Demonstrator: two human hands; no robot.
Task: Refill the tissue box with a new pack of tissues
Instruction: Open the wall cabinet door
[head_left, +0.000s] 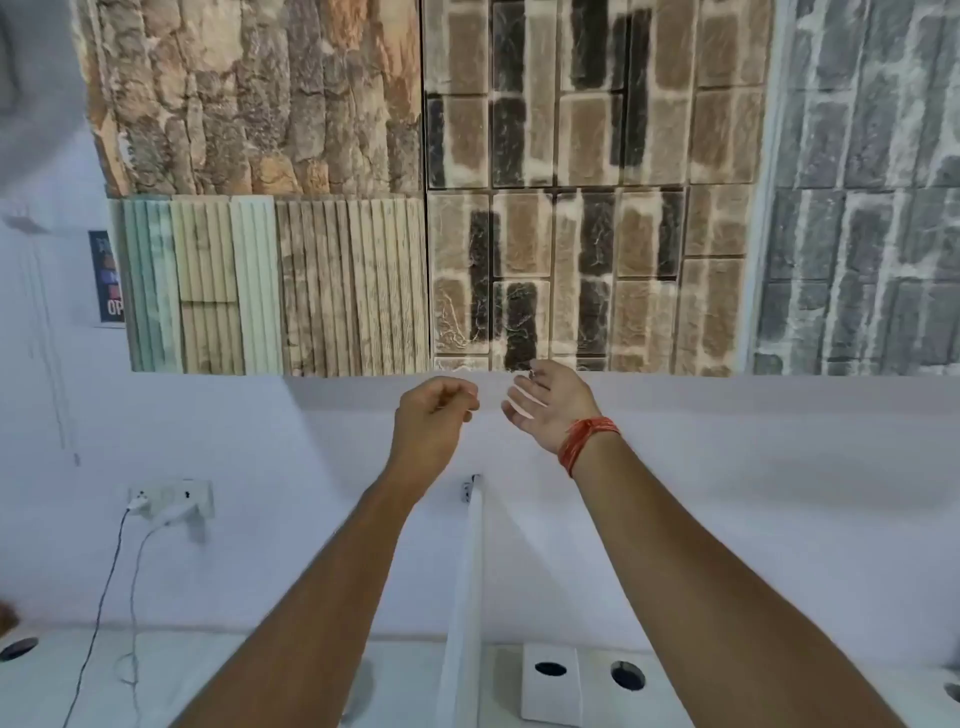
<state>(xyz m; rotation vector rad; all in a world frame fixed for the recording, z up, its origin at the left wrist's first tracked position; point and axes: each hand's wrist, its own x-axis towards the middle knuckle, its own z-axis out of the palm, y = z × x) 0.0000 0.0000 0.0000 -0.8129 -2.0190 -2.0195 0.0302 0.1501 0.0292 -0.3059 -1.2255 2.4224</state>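
Note:
Both my arms are raised in front of the white wall, well above the desk. My left hand (434, 410) is curled into a loose fist with its back toward me. My right hand (545, 405), with a red thread band on the wrist, has its palm showing and its fingers spread. A faint pale blur lies between the two hands; I cannot tell whether it is a tissue. The white tissue box (550, 686) stands on the desk far below my right forearm, with a dark oval opening in its top. No tissue pack is in view.
A white divider panel (462, 597) rises from the white desk (260, 670) between my forearms. Round cable holes (627, 675) sit in the desk. At left, a wall socket (171, 499) holds chargers with hanging cables. Stone and wood sample panels (415, 182) cover the wall above.

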